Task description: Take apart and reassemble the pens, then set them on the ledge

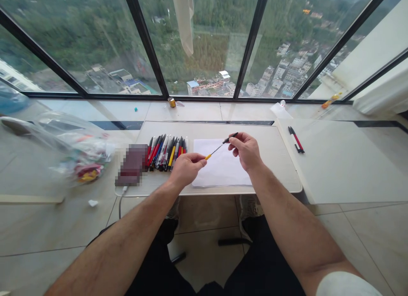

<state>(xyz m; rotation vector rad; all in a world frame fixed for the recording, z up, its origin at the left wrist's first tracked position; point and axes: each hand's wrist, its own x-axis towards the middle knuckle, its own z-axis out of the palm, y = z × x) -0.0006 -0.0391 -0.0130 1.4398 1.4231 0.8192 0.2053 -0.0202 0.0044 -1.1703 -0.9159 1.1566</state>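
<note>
Over a white sheet of paper, my left hand pinches the yellow part of a pen. Most of that part is covered by the fingers. My right hand grips the black part of the pen between thumb and fingertips. A thin refill bridges the two parts, so the pen is drawn open along a slant. Left of the paper, a row of several pens in red, black, blue, yellow and white lies on the small table.
A blurred-out dark red object with a cable sits at the table's left end. Plastic bags are further left. Two pens lie on a white board to the right. A gold can stands by the window.
</note>
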